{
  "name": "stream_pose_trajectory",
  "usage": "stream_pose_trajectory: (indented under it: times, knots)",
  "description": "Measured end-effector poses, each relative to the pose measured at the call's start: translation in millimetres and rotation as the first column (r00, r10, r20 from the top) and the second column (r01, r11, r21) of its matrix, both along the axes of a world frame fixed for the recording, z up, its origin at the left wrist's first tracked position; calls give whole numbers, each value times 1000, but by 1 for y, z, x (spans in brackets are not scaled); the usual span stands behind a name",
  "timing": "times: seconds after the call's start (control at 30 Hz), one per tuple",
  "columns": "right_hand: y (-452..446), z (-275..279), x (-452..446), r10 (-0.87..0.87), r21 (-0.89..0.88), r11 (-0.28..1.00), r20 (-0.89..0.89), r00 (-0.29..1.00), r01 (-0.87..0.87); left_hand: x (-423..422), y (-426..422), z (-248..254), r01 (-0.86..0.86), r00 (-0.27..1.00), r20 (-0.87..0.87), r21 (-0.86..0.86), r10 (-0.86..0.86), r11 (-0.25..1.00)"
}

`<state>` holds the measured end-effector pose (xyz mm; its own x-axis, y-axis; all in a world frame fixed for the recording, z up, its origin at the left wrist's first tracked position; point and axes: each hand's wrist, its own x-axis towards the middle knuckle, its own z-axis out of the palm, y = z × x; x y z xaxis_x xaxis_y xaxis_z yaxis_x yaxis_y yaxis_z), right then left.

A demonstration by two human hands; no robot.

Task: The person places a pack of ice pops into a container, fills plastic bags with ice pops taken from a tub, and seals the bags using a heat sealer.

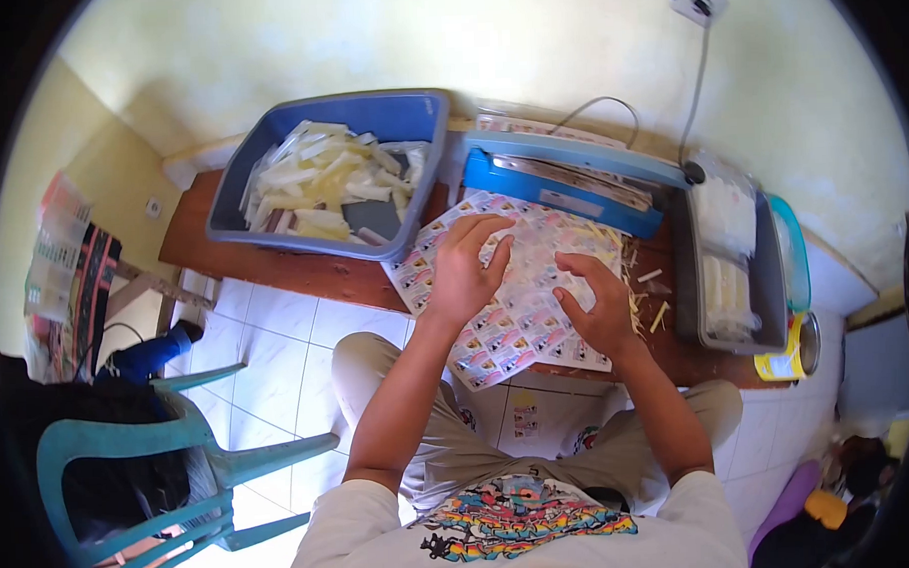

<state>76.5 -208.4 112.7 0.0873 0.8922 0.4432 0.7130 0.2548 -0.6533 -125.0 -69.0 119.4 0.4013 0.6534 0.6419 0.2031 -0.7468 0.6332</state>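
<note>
Both my hands are raised over printed sheets that lie overlapping on the low wooden bench, covered in small repeated pink and yellow label pictures. My left hand is over their left part, its thumb apart from the curved fingers. Facing it, my right hand has its thumb and index finger spread, with the other fingers partly hidden. I see nothing held in either hand. Between them the print looks pale and hazy; whether clear plastic lies there I cannot tell.
A blue-grey tub of yellowish and clear packets stands left. Behind the sheets is a blue device with a long arm. A grey bin, yellow can and paper scraps are right. A green chair stands lower left.
</note>
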Motion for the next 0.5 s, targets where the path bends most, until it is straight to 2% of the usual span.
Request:
stream_pose_trajectory:
  times: [0.13,0.2,0.27,0.33,0.4,0.43,0.5]
  knots:
    - [45,15,-34,71,15,997,-97,993,-70,-30,21,20,-149,986,74,-14,150,989]
    - [77,24,-52,116,115,988,-129,985,-101,-46,35,27,-275,956,95,-51,279,960]
    - [114,35,-75,149,146,981,-171,974,-125,-61,57,26,-346,932,112,-15,346,938]
    - [156,40,-96,180,181,973,-210,961,-143,-78,83,24,-458,888,36,-26,458,889]
    - [200,38,-114,231,188,964,-256,939,-186,-96,108,19,-497,867,19,-31,498,867]
    - [224,35,-121,240,196,961,-256,936,-193,-105,119,18,-555,832,-28,-79,554,828]
    - [269,22,-135,259,128,961,-99,961,-246,-123,139,12,-662,749,-157,-154,643,734]
